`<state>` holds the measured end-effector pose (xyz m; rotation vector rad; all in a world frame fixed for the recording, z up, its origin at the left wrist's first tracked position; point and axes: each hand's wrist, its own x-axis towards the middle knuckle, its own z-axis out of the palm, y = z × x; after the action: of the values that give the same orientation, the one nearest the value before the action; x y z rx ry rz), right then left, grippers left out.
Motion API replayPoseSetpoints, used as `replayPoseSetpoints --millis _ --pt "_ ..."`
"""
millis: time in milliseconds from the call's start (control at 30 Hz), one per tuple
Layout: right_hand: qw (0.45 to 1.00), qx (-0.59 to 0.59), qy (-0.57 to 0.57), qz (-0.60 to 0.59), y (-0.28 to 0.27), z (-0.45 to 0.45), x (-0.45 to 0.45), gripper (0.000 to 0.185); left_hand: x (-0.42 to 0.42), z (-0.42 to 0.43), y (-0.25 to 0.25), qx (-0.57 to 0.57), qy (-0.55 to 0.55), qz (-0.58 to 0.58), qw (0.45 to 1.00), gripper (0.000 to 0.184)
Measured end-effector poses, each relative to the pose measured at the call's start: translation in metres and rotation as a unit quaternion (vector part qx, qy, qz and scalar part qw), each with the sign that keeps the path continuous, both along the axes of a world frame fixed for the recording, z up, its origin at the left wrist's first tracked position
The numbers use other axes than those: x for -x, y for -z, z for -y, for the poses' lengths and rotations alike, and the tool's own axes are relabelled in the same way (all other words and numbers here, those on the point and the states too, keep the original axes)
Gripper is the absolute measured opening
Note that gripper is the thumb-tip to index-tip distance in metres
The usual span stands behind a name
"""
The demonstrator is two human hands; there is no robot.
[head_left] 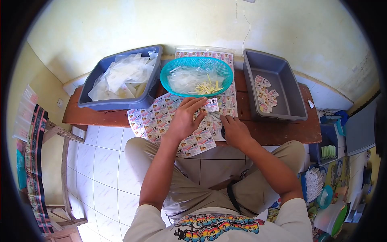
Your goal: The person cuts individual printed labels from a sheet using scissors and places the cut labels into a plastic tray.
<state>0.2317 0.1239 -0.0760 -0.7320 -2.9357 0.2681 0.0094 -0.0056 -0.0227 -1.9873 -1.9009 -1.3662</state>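
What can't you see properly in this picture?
In the head view:
Print on the sheet: too small to read.
Floor of the basket: hidden by plastic and yellow strips.
Dark thing by the right hand: mostly covered by that hand.
Grey thing up top: cut off by the picture's edge.

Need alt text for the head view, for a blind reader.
A person's left hand and right hand are close together over printed label sheets on a brown bench. Beyond, a teal basket stands between a grey bin of translucent plastic and a second bin of loose labels.
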Motion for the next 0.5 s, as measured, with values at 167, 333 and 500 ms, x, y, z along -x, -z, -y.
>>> replayPoseSetpoints --millis 167,333,500 --pt "0.999 0.023 0.01 0.025 0.006 -0.01 0.005 0.07 -0.001 -0.004 -0.005 -0.007 0.017 0.02 1.0 0.047" --pt "0.991 0.127 0.024 -0.029 -0.015 -0.015 -0.007 0.076 0.0 -0.005 -0.004 -0.019 0.005 0.009 1.0 0.045" --pt "0.973 0.208 0.015 -0.093 -0.049 -0.007 -0.021 0.076 0.001 -0.007 -0.007 -0.014 -0.006 0.003 1.0 0.044"
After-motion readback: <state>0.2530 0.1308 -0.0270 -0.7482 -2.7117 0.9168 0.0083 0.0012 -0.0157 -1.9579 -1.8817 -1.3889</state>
